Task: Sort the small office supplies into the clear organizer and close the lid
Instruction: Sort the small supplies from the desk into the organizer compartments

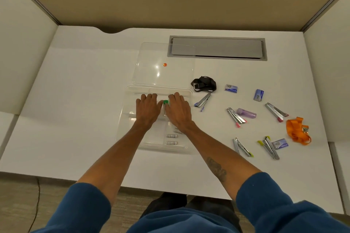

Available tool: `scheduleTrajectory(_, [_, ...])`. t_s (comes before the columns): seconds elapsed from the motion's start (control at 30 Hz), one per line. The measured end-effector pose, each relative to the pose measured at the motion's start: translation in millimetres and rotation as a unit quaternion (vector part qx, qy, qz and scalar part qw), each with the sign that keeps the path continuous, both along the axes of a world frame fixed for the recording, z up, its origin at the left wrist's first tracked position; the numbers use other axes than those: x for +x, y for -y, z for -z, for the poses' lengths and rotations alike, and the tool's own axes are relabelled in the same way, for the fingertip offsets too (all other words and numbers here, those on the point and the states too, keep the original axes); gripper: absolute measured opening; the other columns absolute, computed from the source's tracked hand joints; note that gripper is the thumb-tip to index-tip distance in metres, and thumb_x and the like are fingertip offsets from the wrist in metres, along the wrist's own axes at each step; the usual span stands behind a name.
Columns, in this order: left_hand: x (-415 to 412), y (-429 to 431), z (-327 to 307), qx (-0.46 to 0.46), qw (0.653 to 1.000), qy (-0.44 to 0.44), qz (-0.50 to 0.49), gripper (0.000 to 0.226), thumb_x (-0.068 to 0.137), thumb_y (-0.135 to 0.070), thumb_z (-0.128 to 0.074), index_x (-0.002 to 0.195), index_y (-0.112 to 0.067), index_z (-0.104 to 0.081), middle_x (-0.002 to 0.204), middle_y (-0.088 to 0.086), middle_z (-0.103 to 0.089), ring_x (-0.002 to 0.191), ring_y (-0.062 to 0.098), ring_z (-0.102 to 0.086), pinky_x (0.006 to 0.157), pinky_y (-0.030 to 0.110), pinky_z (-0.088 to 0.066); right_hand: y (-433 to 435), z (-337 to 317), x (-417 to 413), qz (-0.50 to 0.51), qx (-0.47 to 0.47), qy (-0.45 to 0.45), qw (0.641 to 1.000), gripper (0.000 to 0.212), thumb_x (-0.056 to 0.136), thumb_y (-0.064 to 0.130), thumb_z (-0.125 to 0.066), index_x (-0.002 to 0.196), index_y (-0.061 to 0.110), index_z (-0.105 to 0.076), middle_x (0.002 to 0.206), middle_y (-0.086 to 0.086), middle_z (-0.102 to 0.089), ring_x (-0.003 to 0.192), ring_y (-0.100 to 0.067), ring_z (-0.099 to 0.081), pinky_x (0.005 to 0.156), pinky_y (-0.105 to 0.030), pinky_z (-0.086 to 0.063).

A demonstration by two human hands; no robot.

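Note:
The clear organizer (149, 140) lies open mid-desk, its clear lid (164, 73) flat behind it. My left hand (148, 108) and right hand (179, 111) rest palm down over its far compartments. A green-tipped stapler (165, 102) shows between my thumbs, and my right thumb presses on its silver body. My left hand lies flat with nothing in it. Loose on the right are several staplers, among them a blue one (203, 100), a pink one (235, 117) and a yellow one (242, 147). There are also staple boxes (231, 88), a purple tube (246, 113), a black lanyard (203, 83) and an orange lanyard (298, 130).
A grey cable hatch (216, 48) is set into the white desk behind the lid. Beige partition walls enclose the desk at the back and on both sides. An orange dot (165, 64) marks the lid. White labels (171, 139) lie in the organizer's near part.

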State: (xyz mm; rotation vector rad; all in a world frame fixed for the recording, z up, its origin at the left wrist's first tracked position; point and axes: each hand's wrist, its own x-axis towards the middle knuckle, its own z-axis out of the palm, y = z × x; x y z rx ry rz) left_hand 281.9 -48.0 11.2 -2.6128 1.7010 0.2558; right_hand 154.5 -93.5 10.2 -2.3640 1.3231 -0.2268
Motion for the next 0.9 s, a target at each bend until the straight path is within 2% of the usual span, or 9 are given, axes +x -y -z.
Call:
scheduleTrajectory(0.1, [-17,9,-5,-0.056,0.998,-0.028,0.012,0.038,0.101,-0.042,-0.044,0.124,-0.016,-0.060,0.114,0.005,-0.068,0.110,0.029,-0.058,0.091,0.043,-0.043,8,-2,-31,0.065,-0.015,0.059,0.996,0.025,0.098,0.023,-0.046,0.114,0.010,-0.060,0.109,-0.007,-0.062,0.097,-0.024,-0.060,0.080,-0.039,-0.050])
scheduleTrajectory(0.17, [-33,16,-9,-0.073,0.996,-0.036,0.039,0.036,0.101,-0.040,-0.044,0.124,-0.018,-0.060,0.114,0.003,-0.067,0.109,0.027,-0.058,0.090,0.042,-0.042,15,0,-59,0.118,-0.007,0.075,0.990,0.025,0.097,0.021,-0.049,0.117,0.012,-0.060,0.113,-0.006,-0.062,0.102,-0.024,-0.058,0.086,-0.039,-0.049])
scheduleTrajectory(0.33, [-84,35,-16,-0.092,0.988,-0.070,0.099,0.031,0.101,-0.034,-0.046,0.122,-0.018,-0.062,0.119,0.001,-0.064,0.108,0.026,-0.057,0.092,0.041,-0.041,40,6,-140,0.196,-0.008,0.021,0.980,0.027,0.100,0.017,-0.046,0.124,0.013,-0.058,0.118,-0.006,-0.062,0.106,-0.023,-0.057,0.088,-0.035,-0.044])
scheduleTrajectory(0.4, [-105,41,-15,-0.079,0.986,-0.086,0.117,0.030,0.101,-0.033,-0.046,0.122,-0.019,-0.062,0.122,0.000,-0.063,0.110,0.025,-0.056,0.093,0.040,-0.040,47,7,-173,0.197,-0.015,0.010,0.980,0.030,0.099,0.012,-0.045,0.126,0.013,-0.058,0.118,-0.008,-0.062,0.106,-0.025,-0.056,0.088,-0.036,-0.043])
scheduleTrajectory(0.53, [-142,48,-8,-0.047,0.983,-0.107,0.138,0.027,0.101,-0.032,-0.045,0.117,-0.020,-0.063,0.116,0.000,-0.064,0.107,0.024,-0.056,0.092,0.039,-0.039,55,8,-229,0.186,0.005,-0.001,0.983,0.037,0.098,0.005,-0.046,0.132,0.013,-0.055,0.124,-0.009,-0.060,0.113,-0.028,-0.054,0.093,-0.039,-0.041])
scheduleTrajectory(0.67, [-169,47,0,-0.013,0.980,-0.132,0.151,0.028,0.102,-0.032,-0.044,0.120,-0.020,-0.062,0.123,0.001,-0.062,0.112,0.023,-0.055,0.094,0.039,-0.040,61,10,-266,0.124,0.078,0.004,0.989,0.055,0.084,-0.001,-0.060,0.137,0.015,-0.052,0.125,-0.006,-0.060,0.116,-0.028,-0.052,0.096,-0.040,-0.039])
scheduleTrajectory(0.77, [-179,45,4,0.011,0.979,-0.137,0.153,0.029,0.102,-0.032,-0.043,0.122,-0.021,-0.061,0.129,0.000,-0.061,0.120,0.022,-0.053,0.099,0.039,-0.040,63,14,-280,0.108,0.092,-0.011,0.990,0.058,0.087,-0.005,-0.051,0.140,0.019,-0.049,0.132,-0.004,-0.055,0.120,-0.026,-0.050,0.098,-0.038,-0.036])
scheduleTrajectory(0.9, [-187,39,7,0.022,0.980,-0.135,0.143,0.028,0.102,-0.031,-0.044,0.122,-0.021,-0.061,0.128,0.000,-0.061,0.122,0.021,-0.053,0.100,0.038,-0.041,66,16,-286,0.095,0.094,-0.028,0.991,0.056,0.089,0.000,-0.050,0.141,0.020,-0.047,0.135,-0.005,-0.053,0.123,-0.025,-0.047,0.099,-0.037,-0.034])
